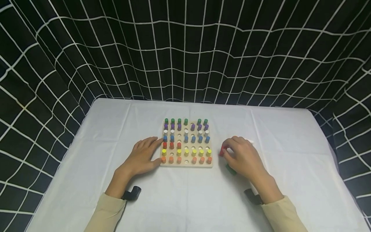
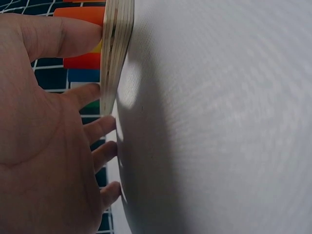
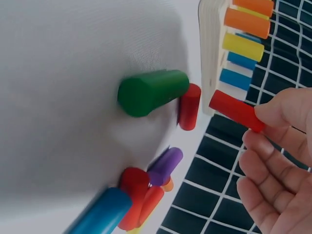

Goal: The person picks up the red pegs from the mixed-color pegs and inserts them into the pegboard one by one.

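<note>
**One red cylindrical peg pinched in the right grip, beside a pale layered-wood board**

The right grip has thumb and fingertips closed on this single peg, which is just to the right of the board in the head view. The left grip lies with fingers spread and relaxed at the board's left edge, its thumb touching the near corner.

Between the two grips, the board carries seven rows of upright cylindrical pegs, thirty-eight in all. From the row nearest the person: six orange pegs, six yellow pegs, three red pegs, six blue pegs, five white pegs, six purple pegs and six green pegs.

Loose pegs are near the right grip. The right-wrist view shows one thick green cylinder to its left, with one short red cylinder just beside that. Below and left of the grip is a cluster with one blue cylinder and one purple cylinder; overlap hides the cluster's full count.

One white cloth-covered worktop lies beneath both grips.
</note>
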Demonstrator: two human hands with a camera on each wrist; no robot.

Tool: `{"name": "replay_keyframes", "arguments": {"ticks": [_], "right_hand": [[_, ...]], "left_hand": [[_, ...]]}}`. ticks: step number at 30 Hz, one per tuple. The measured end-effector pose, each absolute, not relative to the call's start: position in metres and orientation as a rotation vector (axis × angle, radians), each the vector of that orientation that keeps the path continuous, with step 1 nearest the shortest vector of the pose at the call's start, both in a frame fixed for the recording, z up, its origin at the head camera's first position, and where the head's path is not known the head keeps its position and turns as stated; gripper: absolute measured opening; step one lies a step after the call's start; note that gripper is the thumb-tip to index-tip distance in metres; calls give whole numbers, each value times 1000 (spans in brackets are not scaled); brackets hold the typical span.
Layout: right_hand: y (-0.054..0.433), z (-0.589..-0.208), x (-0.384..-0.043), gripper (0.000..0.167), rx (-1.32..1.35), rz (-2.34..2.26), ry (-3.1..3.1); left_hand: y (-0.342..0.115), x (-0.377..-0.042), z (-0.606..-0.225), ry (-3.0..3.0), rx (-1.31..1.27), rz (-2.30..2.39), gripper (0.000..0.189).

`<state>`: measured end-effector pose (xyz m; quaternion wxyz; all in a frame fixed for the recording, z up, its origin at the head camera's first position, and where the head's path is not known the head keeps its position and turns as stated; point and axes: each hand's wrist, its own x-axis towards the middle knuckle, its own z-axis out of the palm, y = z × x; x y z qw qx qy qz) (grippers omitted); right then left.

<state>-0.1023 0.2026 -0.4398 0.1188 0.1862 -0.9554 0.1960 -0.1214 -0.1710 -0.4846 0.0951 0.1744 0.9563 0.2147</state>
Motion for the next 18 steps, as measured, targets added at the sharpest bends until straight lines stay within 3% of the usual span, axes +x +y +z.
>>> {"name": "replay_keyframes", "arguments": {"ticks": [18], "right_hand": [[182,-425,-115,7,697,527,-2740]], "left_hand": [[-171,-122,-485,2842,521,631,77]]}}
